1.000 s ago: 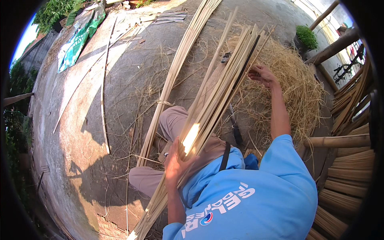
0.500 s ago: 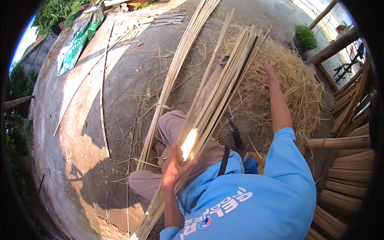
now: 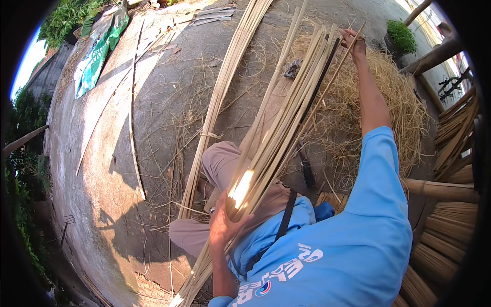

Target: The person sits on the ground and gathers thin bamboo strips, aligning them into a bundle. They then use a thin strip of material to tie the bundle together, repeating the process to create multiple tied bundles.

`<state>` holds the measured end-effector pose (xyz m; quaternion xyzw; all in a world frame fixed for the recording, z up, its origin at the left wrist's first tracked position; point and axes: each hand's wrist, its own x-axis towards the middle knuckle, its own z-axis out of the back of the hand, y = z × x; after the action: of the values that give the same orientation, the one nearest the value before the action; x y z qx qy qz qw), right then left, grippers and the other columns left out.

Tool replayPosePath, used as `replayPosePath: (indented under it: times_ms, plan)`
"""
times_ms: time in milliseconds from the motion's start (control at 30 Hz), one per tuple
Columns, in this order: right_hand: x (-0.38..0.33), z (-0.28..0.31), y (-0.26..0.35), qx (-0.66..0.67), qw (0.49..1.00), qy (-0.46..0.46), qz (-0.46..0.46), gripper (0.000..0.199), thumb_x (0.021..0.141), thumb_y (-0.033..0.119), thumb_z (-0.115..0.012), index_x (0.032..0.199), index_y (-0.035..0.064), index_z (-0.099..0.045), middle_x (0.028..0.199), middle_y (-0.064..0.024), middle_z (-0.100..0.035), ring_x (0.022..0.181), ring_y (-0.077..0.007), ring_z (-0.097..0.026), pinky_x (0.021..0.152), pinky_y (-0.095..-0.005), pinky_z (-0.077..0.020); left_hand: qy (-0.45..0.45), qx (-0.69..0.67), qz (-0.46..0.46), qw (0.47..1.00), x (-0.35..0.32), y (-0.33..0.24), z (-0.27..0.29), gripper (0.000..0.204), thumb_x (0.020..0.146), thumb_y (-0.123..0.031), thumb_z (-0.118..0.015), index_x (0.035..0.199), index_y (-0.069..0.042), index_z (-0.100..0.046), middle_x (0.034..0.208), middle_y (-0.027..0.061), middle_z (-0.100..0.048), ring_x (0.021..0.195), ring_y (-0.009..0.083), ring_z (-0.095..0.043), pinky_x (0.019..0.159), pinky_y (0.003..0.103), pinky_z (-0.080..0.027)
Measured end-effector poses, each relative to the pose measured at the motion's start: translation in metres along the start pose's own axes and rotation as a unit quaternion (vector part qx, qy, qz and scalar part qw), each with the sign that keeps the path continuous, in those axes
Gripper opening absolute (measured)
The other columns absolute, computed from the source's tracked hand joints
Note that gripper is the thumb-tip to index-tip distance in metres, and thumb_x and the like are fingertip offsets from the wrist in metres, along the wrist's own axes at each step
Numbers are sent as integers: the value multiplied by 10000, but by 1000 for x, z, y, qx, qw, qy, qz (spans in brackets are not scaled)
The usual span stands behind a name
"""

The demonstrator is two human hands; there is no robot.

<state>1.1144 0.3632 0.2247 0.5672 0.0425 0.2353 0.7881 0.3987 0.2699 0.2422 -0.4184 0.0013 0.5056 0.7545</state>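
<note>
Floor (image 3: 166, 100): one tied bundle (image 3: 220, 82), one fibre heap (image 3: 405, 110) are flanking your legs (image 3: 219, 159).
Left grip (image 3: 223, 221): clasping one strip bundle (image 3: 292, 102) over them.
Right grip (image 3: 355, 45): hovering at its tips; pinching, I cannot tell.

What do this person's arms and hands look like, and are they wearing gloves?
No gloves: the left hand and right hand are bare, as are the forearms. I can't make out any watch. The right sleeve is short and light blue, part of a shirt with white lettering across it.
</note>
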Motion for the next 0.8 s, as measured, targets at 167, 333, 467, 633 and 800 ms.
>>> replayPosePath:
  times_ms: [167, 333, 467, 633, 800]
  plan:
    - [11, 49, -20, 328, 902, -282, -7, 411, 902, 259, -765, 1245, 51, -672, 1130, -135, -705, 931, -262, -724, 758, -356, -660, 3, -32, -9, 999, 2, -8, 5, 1118, 627, -382, -951, 1502, -39, -346, 1433, 221, -516, 1328, 341, -522, 1107, 429, -435]
    - [-30, 85, -34, -65, 975, -155, -144, 614, 901, 258, -766, 1393, -22, -526, 1326, -194, -620, 972, -300, -714, 803, -382, -663, -15, -20, -28, 999, -1, -6, 3, 1116, 630, -333, -956, 1506, -49, -326, 1400, 210, -541, 1289, 340, -554, 1073, 429, -464]
    - [-94, 72, 7, -362, 849, 292, -252, 638, 964, 339, -684, 1470, 29, -449, 1367, -190, -586, 1098, -292, -664, 816, -441, -643, -3, -50, -47, 998, 6, 5, -3, 1085, 641, -290, -953, 1500, -53, -334, 1373, 191, -568, 1248, 325, -590, 1044, 412, -489]
    - [-103, 28, -15, 221, 950, 100, -199, 584, 1017, 387, -585, 1462, 33, -450, 1350, -148, -575, 1010, -277, -689, 792, -411, -649, -39, -27, -85, 995, 7, 16, -6, 1055, 649, -265, -950, 1485, -35, -347, 1347, 176, -589, 1226, 301, -607, 1041, 397, -492]
    - [-70, -23, 23, 383, 921, -35, -61, 510, 967, 328, -699, 1368, 52, -544, 1277, -102, -610, 1057, -205, -652, 800, -370, -604, -20, -59, -57, 996, 2, 11, -1, 1099, 635, -308, -955, 1496, -27, -333, 1396, 201, -547, 1286, 314, -561, 1077, 407, -466]
